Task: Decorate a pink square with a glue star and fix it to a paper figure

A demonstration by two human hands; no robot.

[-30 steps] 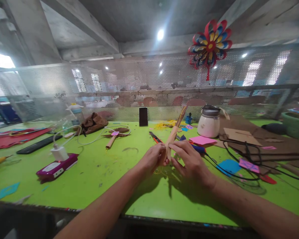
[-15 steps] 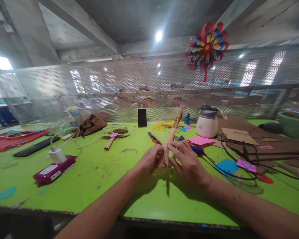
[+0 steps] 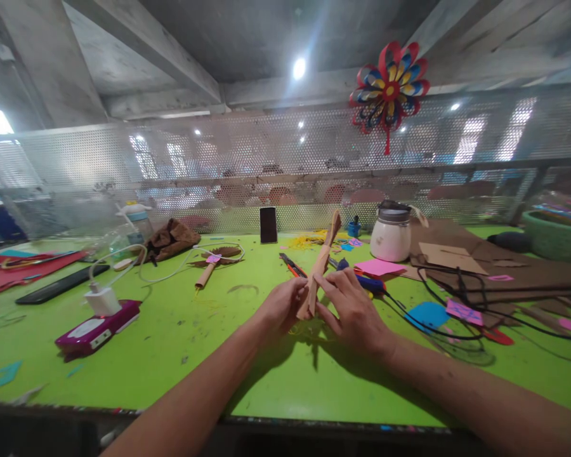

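Observation:
Between my two hands a long folded strip of brown cardboard (image 3: 320, 266) stands tilted over the green table (image 3: 181, 374), its narrow end pointing up and away. My left hand (image 3: 282, 306) is closed on the strip's lower left side, its fingertips partly hidden behind the cardboard. From the right, my right hand (image 3: 352, 311) pinches the lower part with thumb and bent fingers. Just beyond my left hand lies a black and orange utility knife (image 3: 292, 265). A blue-handled tool (image 3: 368, 284), perhaps a glue gun, lies behind my right hand.
A purple power strip (image 3: 98, 330) with a white charger stands left. Further back are a brown paper piece with a rolled handle (image 3: 205, 276), a phone (image 3: 268, 225) and a white jar (image 3: 390, 236). Black cables (image 3: 457, 285) and brown cardboard sheets (image 3: 528, 260) cover the right side.
The cardboard strip has turned slightly, and its lower end now shows more between my hands. Both hands keep their grip. The whole view has shifted a little.

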